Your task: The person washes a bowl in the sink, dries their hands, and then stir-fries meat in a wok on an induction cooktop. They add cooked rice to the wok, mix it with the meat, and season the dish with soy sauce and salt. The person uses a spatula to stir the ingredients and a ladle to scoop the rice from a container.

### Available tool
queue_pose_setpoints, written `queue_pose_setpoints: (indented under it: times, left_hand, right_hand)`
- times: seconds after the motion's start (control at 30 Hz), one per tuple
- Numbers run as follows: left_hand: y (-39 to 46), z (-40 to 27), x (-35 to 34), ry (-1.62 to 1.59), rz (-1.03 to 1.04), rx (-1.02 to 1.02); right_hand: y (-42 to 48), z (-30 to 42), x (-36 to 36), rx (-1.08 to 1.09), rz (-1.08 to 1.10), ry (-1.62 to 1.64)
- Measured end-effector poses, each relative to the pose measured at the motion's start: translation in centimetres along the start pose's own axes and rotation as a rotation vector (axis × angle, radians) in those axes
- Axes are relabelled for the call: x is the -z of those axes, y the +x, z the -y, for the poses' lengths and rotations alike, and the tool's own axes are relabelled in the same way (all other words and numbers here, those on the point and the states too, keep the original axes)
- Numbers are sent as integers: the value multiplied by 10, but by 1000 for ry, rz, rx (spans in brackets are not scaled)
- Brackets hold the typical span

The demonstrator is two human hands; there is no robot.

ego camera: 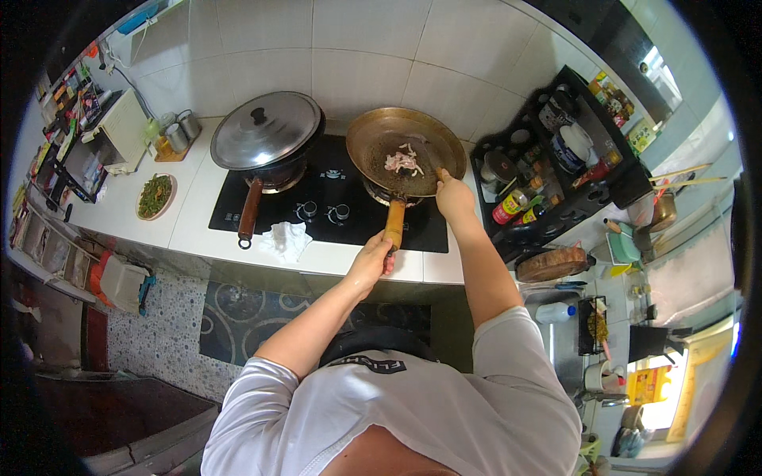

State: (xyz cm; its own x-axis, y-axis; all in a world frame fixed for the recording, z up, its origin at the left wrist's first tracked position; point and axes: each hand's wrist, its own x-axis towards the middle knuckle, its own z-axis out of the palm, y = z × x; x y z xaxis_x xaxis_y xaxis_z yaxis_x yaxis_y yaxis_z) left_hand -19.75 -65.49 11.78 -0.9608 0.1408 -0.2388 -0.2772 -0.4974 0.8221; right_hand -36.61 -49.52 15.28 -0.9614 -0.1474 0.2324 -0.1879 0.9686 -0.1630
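My left hand (376, 257) is wrapped round the yellowish wooden handle (394, 223) of a wok (369, 134) on the right burner. Pale strips of raw-looking meat (403, 160) lie in a small heap inside the wok. At the wok's right rim, my right hand (456, 199) is closed on the wooden handle (440, 174) of a utensil. The rest of that utensil is hard to make out against the brown metal.
A second wok with a domed metal lid (268, 134) stands on the left burner of the black gas hob (333, 229), its handle (250, 208) jutting forward. A white cloth (287, 241) lies at the front edge. Left is a plate of green vegetables (156, 196); right, a black condiment rack (586, 193).
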Motion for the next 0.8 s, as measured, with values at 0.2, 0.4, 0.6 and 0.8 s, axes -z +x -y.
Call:
queue_pose_setpoints:
  times: [0.2,0.4,0.6,0.8]
  left_hand:
    - [1,-6,-6,-63,-58,62]
    - [8,5,2,-59,-16,-6]
    - [4,1,0,-84,-37,-4]
    - [2,7,-2,-79,-53,-44]
  right_hand:
    - [-41,-5,14,104,57,0]
    - [-103,-6,99,90,107,-24]
    - [-76,-1,70,178,153,23]
    - [-19,8,17,145,-6,5]
